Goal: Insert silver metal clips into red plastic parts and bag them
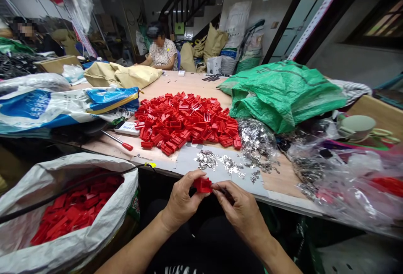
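Observation:
Between the thumb and fingers of my left hand [182, 198] is a red plastic housing [202, 185], held just off the table's front edge. My right hand [237, 204] is pinched closed at the housing's right side; a small metal piece seems to be at its fingertips, mostly hidden. Beyond both hands lie small piles of flat silvery metal pieces [231, 165] on a grey sheet [185, 163]. Behind them rises a large heap of similar red plastic housings [185, 118].
An open white sack [126, 181] of red parts stands at left. A red-handled screwdriver [126, 145] lies near the front edge. A green woven bag [283, 93] and clear bags of metal pieces [256, 137] occupy the right. Another person [162, 51] sits across the table.

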The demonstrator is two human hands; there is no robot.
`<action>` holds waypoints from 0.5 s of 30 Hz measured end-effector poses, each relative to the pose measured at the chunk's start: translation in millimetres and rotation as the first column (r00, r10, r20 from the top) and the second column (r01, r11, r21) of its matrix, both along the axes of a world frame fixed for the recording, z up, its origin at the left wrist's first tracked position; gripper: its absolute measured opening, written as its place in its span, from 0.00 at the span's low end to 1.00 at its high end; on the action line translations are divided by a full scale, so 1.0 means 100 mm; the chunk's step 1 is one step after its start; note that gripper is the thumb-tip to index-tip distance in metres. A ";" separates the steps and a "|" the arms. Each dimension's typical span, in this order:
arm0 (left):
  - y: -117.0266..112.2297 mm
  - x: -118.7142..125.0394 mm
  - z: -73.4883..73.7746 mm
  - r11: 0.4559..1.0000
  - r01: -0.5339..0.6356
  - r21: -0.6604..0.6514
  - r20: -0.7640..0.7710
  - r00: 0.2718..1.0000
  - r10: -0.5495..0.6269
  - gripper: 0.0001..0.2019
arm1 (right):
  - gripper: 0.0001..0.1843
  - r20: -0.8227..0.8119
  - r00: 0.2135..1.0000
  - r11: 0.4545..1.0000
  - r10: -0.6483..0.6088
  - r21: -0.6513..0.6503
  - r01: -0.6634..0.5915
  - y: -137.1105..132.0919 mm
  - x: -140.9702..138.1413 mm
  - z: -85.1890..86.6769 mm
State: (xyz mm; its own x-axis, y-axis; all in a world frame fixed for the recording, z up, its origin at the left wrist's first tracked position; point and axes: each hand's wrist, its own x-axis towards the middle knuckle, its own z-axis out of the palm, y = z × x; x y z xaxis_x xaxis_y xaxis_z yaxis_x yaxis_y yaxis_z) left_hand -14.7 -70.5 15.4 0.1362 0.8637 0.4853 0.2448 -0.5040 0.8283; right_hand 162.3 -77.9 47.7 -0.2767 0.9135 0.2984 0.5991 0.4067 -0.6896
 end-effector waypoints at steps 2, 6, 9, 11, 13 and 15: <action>-0.02 0.02 0.01 0.999 -0.007 0.044 -0.049 0.999 0.009 0.18 | 0.07 0.009 1.000 0.999 0.011 -0.030 -0.011 0.00 -0.02 -0.02; -0.05 0.05 0.02 0.997 0.001 0.080 -0.065 0.998 0.004 0.15 | 0.10 -0.046 0.998 0.988 0.037 -0.147 -0.043 0.02 -0.02 -0.01; -0.06 0.06 -0.01 0.997 -0.038 0.061 -0.021 0.999 0.040 0.16 | 0.13 -0.190 0.977 0.944 0.091 -0.295 -0.145 0.07 0.05 0.02; -0.07 0.06 -0.02 0.996 -0.069 0.051 -0.002 0.998 0.069 0.16 | 0.14 -0.303 0.949 0.900 0.087 -0.384 -0.205 0.10 0.11 0.03; -0.06 0.06 -0.03 0.995 -0.082 0.052 0.000 0.997 0.082 0.15 | 0.15 -0.387 0.922 0.877 0.020 -0.437 -0.202 0.13 0.15 0.01; -0.06 0.06 -0.03 0.995 -0.081 0.056 -0.001 0.997 0.081 0.15 | 0.14 -0.436 0.899 0.871 -0.046 -0.458 -0.178 0.15 0.16 -0.03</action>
State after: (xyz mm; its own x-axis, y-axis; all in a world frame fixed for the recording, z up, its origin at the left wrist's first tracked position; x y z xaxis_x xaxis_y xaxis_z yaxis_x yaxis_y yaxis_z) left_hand -8.8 -76.4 12.4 0.0688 0.8437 0.5325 0.2896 -0.5276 0.7986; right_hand 178.7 -63.2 44.3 -0.2916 0.9542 -0.0667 0.1894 -0.0108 -0.9818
